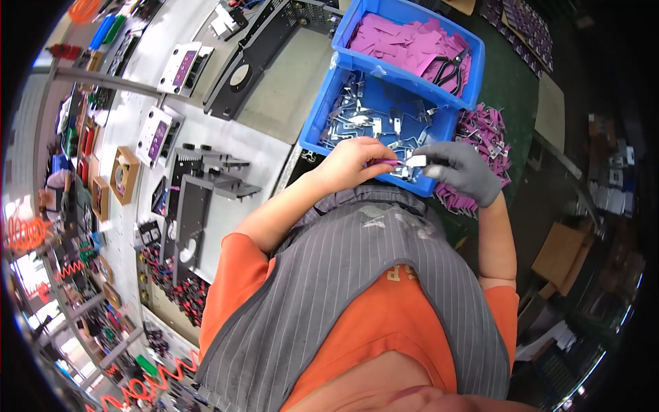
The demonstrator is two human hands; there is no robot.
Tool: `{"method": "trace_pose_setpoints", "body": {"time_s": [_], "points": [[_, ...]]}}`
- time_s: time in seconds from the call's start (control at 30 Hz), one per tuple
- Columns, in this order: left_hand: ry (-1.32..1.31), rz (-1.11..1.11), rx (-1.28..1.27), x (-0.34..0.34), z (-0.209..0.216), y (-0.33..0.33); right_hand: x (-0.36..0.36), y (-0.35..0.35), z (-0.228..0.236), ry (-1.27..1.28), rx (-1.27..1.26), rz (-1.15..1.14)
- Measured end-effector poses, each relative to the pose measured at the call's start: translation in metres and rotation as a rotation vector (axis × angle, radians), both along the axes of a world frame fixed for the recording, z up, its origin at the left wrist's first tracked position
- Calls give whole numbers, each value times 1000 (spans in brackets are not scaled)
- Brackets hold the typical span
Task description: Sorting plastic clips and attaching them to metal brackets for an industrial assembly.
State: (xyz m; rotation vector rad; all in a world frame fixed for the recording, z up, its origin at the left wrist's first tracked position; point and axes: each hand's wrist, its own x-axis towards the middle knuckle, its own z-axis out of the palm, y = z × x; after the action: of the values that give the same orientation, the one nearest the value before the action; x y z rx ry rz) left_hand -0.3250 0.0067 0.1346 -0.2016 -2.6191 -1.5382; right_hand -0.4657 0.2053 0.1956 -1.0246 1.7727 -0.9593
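Observation:
Bare and closed, my left hand (353, 163) pinches a small purple strip (384, 163) between thumb and fingers. My right hand (465, 172), in a grey glove, grips a small shiny metal bracket (416, 161) by its end. The strip and the bracket almost meet; whether they touch is too small to tell. Both hands are over the near edge of a blue bin (316, 127) that holds loose metal brackets (374, 126). Behind it, a second blue bin (478, 51) contains a heap of purple strips (405, 41), with black-handled scissors (449, 71) lying on them.
Right of the bins lies a pile of metal brackets with purple pieces (484, 137). To the left, a workbench (271, 147) carries dark metal frames (237, 75) and white-and-purple plates (182, 67). An open cardboard box (563, 257) is at the right.

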Motion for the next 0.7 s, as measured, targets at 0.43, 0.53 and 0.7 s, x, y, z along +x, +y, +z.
{"method": "trace_pose_setpoints", "body": {"time_s": [0.43,0.53,0.7], "points": [[130,512,-228,5,-5,158,-1,97,-73,-810,-121,-173],[230,520,-413,16,-12,180,15,102,-89,-896,-55,-115],[75,560,-470,46,-12,205,29,109,-99,-652,-61,27]]}}
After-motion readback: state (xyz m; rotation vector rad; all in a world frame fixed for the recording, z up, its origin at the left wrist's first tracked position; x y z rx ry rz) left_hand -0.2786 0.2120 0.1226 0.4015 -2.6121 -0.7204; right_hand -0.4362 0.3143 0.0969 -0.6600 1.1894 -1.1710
